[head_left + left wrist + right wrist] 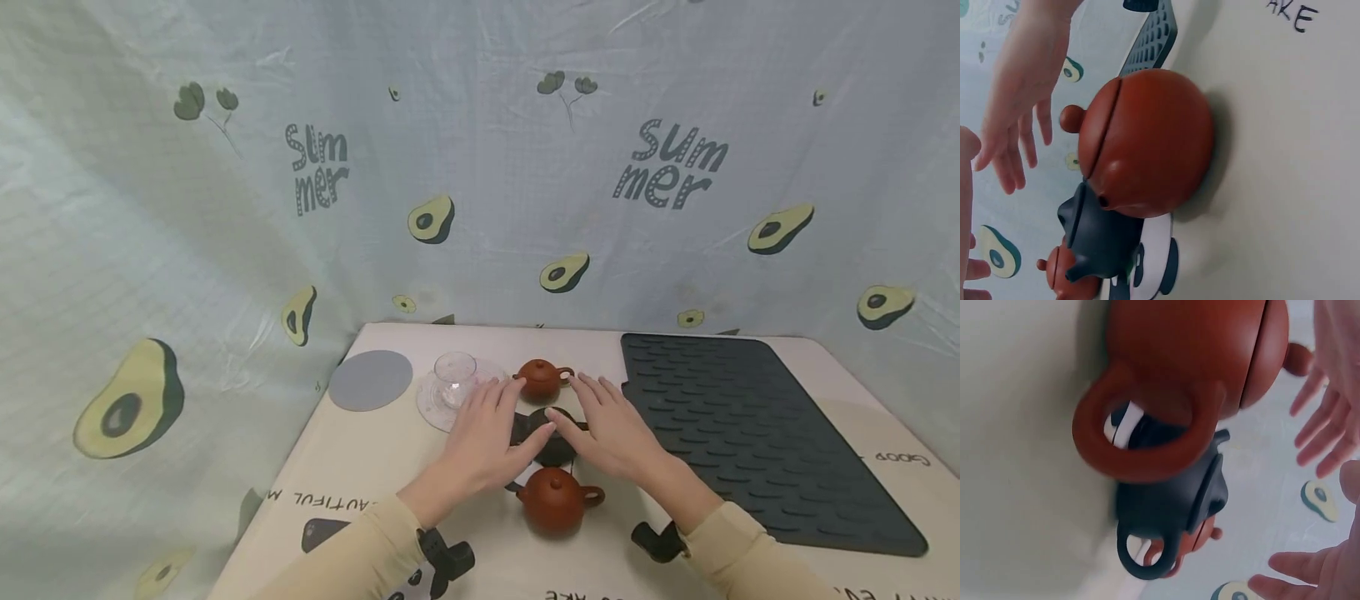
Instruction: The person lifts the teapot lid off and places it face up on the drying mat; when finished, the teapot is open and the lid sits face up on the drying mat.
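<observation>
While your left hand [480, 437] and right hand [611, 425] hover flat-fingered at frame centre, the dark teapot [542, 427] beneath sits ungrasped.

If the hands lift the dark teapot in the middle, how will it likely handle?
The dark teapot looks like rigid clay, so probably stiff and breakable if knocked against the brown teapots beside it. Its separate lid may slip off when tilted. Its loop handle should give the right hand a secure hold.

Backdrop cloth [480, 167] carries "Sum mer" printed twice, between avocado motifs. Tablecloth [360, 467] edge lettering, seen upside down: "AUTIFUL M" near left, "GOOD" at right; "AKE" readable in left wrist view.
</observation>
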Available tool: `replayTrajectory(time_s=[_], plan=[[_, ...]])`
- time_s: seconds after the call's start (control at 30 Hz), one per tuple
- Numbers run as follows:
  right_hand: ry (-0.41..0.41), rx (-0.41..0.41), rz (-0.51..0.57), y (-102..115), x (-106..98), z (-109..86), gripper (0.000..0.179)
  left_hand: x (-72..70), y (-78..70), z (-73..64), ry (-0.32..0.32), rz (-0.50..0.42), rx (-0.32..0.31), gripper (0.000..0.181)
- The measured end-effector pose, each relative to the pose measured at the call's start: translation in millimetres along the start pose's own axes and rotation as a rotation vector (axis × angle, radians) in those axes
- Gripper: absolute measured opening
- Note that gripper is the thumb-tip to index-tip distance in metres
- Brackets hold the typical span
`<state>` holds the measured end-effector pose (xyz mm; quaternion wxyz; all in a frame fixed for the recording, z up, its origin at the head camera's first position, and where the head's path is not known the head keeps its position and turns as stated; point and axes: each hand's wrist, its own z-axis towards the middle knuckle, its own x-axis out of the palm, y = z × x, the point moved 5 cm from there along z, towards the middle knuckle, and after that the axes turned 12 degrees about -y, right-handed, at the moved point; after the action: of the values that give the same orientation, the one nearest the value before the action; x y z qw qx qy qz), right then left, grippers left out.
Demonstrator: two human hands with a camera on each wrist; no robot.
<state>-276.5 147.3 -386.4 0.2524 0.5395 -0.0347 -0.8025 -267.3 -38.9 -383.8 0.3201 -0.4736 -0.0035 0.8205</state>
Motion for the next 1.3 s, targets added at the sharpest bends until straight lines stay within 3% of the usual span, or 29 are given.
replayTrajectory(time_s=[0.3, 0.57, 0.87, 1.3], plan=[[0.081, 0.022, 0.098, 10.0, 0.4, -14.7, 0.082, -1.1, -1.2, -27.0, -0.066, -0.139, -0.056, 0.065], [0.124, 0.064, 0.161, 12.9, 5.7, -26.2, 0.068, 13.4, 3.3, -63.3, -0.039, -0.351, -0.206, 0.062], [0.089, 0.060, 0.110, 18.1, 5.3, -34.4, 0.039, 27.1, 6.7, -72.3, -0.037, -0.441, -0.230, 0.050], [0.057, 0.060, 0.055, 25.7, 15.3, -43.7, 0.044, 31.0, 4.3, -81.5, -0.041, -0.470, -0.221, 0.032]])
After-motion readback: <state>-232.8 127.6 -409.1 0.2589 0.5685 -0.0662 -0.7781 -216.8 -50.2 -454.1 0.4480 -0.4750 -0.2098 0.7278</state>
